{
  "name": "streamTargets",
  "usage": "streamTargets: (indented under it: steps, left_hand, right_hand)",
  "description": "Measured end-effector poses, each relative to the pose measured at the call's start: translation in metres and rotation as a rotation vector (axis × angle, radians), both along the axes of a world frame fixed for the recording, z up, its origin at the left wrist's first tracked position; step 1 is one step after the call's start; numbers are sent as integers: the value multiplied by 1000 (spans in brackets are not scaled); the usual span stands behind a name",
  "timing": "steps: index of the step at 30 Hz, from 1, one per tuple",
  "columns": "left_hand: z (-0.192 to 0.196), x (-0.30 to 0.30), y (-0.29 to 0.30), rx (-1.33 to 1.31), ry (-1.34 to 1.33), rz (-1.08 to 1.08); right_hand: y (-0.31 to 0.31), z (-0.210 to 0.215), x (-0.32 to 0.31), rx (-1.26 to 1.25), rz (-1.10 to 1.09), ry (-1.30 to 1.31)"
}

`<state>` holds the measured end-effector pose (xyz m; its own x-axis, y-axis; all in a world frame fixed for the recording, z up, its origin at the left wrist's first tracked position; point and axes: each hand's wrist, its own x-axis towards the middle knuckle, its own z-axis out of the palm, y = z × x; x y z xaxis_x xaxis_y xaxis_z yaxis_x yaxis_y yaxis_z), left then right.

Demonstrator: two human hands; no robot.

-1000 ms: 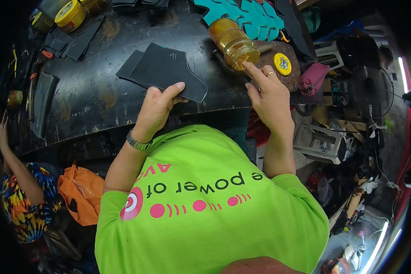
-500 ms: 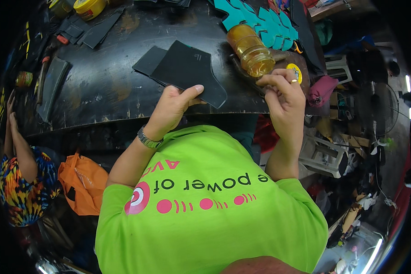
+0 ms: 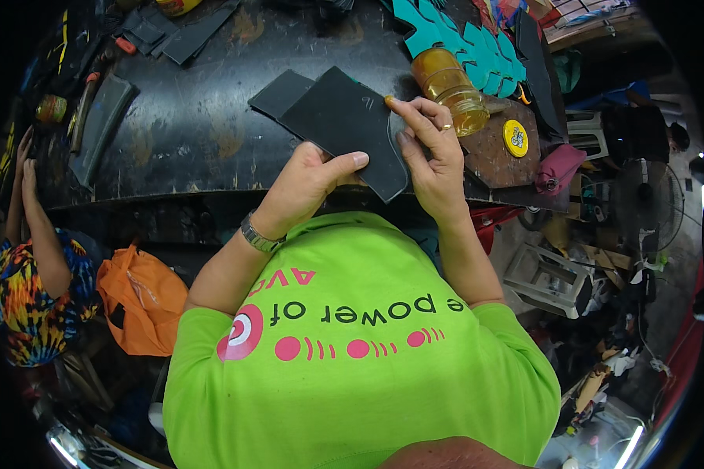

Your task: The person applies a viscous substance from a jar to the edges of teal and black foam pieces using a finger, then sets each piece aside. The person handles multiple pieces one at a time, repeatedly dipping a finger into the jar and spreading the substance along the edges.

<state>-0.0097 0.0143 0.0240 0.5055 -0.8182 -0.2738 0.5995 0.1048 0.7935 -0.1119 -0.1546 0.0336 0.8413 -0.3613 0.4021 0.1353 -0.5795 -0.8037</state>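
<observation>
A flat black cut panel [image 3: 340,117], leather-like and curved along its right side, is gripped at its near edge by my left hand [image 3: 309,176], the thumb lying on top. Another black piece [image 3: 283,92] shows beneath it on the left. My right hand [image 3: 432,152] is beside the panel's right edge, with thumb and index finger apart. A yellow-brown smear coats the index fingertip, which touches the panel's upper right edge. Right behind that hand is a clear ribbed plastic jar [image 3: 451,90] of amber, glue-like stuff.
A round yellow lid [image 3: 516,138] rests on a brown board [image 3: 489,156]. Teal cut pieces [image 3: 477,55] lie at the far right. More black pieces [image 3: 188,35] and a hammer-like tool [image 3: 84,109] are to the left. Another person's arms [image 3: 43,211] reach the table's left edge.
My right hand has moved left from the jar's mouth to the panel's edge, its index finger now stretched out. The view has shifted slightly; my left hand keeps its grip.
</observation>
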Motion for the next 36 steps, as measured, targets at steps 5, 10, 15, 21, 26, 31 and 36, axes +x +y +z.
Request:
streamTargets:
  steps: [5, 10, 15, 21, 26, 31, 36]
  left_hand:
    - [-2, 4, 2, -126, -7, -34]
    - [-7, 7, 3, -183, 71, -45]
    - [-11, 11, 6, -200, 142, -59]
    - [-13, 15, 7, -233, 210, -69]
    - [-12, 19, 4, -260, 217, -29]
    - [-8, 20, 2, -300, 231, 13]
    - [-6, 22, 1, -249, 253, 28]
  right_hand:
    - [1, -1, -1, 7, 32, -8]
    - [1, -1, -5, 13, 56, -22]
    - [-1, -2, -8, 25, 120, -68]
    - [-1, -6, -11, 12, 138, -191]
    - [1, -4, -15, -77, 101, -244]
    - [2, -4, -15, -279, 60, -324]
    - [2, -9, -12, -514, 30, -412]
